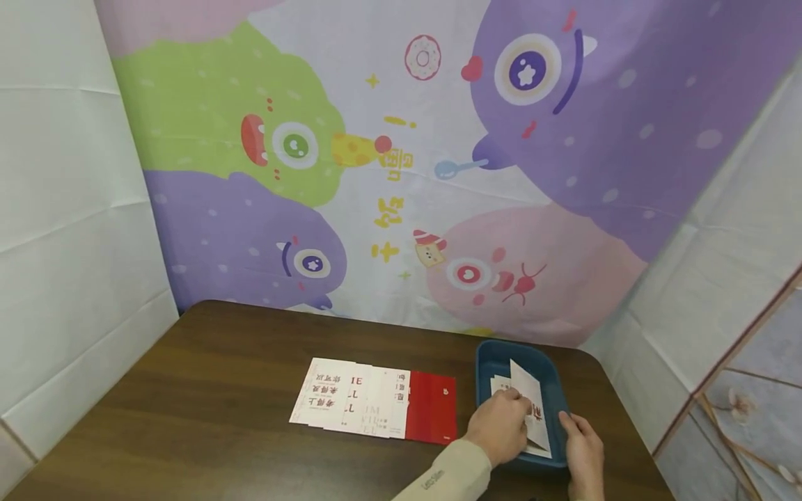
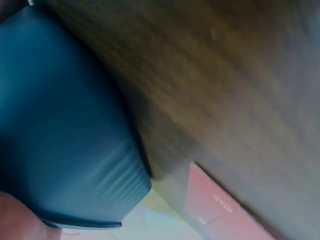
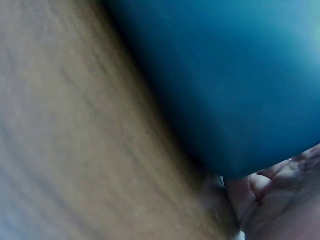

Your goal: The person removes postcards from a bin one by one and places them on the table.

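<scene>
In the head view a dark blue plastic bin (image 1: 554, 372) stands on the table with white printed cards inside. My left hand (image 1: 501, 426) reaches over its near left side, fingers curled at the left edge of a tilted white card (image 1: 531, 396); the fingertips are hidden. More cards (image 1: 499, 384) lie under and beside it. With the thumb on the rim and the fingers outside, my right hand (image 1: 585, 445) grips the bin's right side. The bin's outer wall (image 3: 225, 85) fills much of the right wrist view, with the right hand's fingers (image 3: 285, 200) against it.
Left of the bin, an overlapping row of white cards (image 1: 351, 396) with printed characters lies on the brown table (image 1: 219, 390). A red card (image 1: 432, 407) forms its right end. A cartoon-patterned cloth (image 1: 388, 90) hangs behind the table, with pale panels at both sides.
</scene>
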Motion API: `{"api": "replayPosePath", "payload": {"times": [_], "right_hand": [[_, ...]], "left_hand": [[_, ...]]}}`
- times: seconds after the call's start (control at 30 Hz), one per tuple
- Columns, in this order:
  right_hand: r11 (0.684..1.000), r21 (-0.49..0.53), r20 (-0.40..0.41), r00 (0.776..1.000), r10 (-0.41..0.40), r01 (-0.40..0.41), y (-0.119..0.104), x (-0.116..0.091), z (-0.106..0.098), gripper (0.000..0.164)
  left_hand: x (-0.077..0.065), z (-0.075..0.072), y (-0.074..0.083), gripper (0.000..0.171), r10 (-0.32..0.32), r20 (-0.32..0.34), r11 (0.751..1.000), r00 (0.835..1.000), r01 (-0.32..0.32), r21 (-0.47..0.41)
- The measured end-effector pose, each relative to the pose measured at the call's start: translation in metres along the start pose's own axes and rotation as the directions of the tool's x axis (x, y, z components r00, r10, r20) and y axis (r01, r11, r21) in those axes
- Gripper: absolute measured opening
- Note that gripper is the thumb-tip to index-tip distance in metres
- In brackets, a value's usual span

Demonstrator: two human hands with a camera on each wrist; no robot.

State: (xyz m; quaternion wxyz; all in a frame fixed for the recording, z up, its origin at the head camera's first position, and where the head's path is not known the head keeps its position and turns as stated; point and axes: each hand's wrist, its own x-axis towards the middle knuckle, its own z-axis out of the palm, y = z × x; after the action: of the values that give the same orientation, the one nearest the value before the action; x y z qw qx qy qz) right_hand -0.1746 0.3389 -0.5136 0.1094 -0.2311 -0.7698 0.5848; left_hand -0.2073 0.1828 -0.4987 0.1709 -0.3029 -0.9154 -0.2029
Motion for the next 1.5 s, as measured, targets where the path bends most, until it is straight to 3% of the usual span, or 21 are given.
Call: {"api": "replayPosePath", "payload": {"times": [0.17,0.27,0.6,0.77,0.8,0.87,0.93,1.0,1.07,1.17,1.33,1.5], "right_hand": [[1.000,-0.008,-0.004,1.000,0.020,-0.020,0.001,0.002,0.000,0.066],[1.000,-0.016,-0.010,1.000,0.017,-0.017,0.002,0.003,0.000,0.066],[1.000,-0.013,0.000,1.000,0.014,-0.014,0.001,0.003,0.000,0.067],[1.000,-0.005,-0.005,1.000,0.006,-0.006,0.000,0.001,0.001,0.067],[1.000,0.004,-0.008,1.000,0.007,-0.007,0.000,0.001,0.001,0.067],[1.000,0.014,-0.011,1.000,0.008,-0.008,0.000,0.000,0.001,0.066],[1.000,0.011,-0.015,1.000,0.007,-0.007,0.001,0.001,0.001,0.063],[1.000,0.005,-0.015,1.000,0.008,-0.008,0.001,0.002,0.002,0.063],[1.000,-0.009,-0.017,1.000,0.016,-0.016,0.001,0.003,0.001,0.063],[0.999,-0.004,-0.006,0.999,0.042,-0.042,0.000,0.004,0.002,0.069],[0.998,0.002,0.002,0.998,0.068,-0.068,-0.001,0.004,0.002,0.072],[0.998,-0.002,-0.007,0.998,0.062,-0.062,0.000,0.003,0.002,0.069]], "left_hand": [[-0.002,0.001,-0.001,0.047,-0.079,-0.065,0.985,0.995,0.068,-0.156],[-0.002,0.002,-0.001,0.061,-0.106,-0.085,0.977,0.991,0.088,-0.192],[-0.004,0.002,-0.002,0.046,-0.057,-0.146,0.991,0.988,0.038,-0.130],[-0.004,-0.001,-0.004,0.044,-0.083,-0.151,0.961,0.985,0.039,-0.272],[-0.003,-0.001,-0.006,0.043,-0.086,-0.157,0.945,0.984,0.030,-0.327],[-0.003,-0.004,-0.008,0.043,-0.107,-0.162,0.878,0.981,0.017,-0.478],[-0.002,-0.010,-0.011,0.043,-0.142,-0.176,0.787,0.974,0.003,-0.617],[-0.001,-0.020,-0.013,0.043,-0.195,-0.183,0.680,0.964,-0.002,-0.734],[-0.003,-0.034,-0.014,0.044,-0.250,-0.185,0.595,0.950,0.000,-0.804],[-0.010,-0.065,-0.014,0.044,-0.320,-0.158,0.504,0.934,0.027,-0.863],[-0.028,-0.108,-0.023,0.042,-0.368,-0.151,0.415,0.918,0.016,-0.909],[-0.042,-0.132,-0.037,0.044,-0.354,-0.151,0.354,0.923,-0.017,-0.935]]}}
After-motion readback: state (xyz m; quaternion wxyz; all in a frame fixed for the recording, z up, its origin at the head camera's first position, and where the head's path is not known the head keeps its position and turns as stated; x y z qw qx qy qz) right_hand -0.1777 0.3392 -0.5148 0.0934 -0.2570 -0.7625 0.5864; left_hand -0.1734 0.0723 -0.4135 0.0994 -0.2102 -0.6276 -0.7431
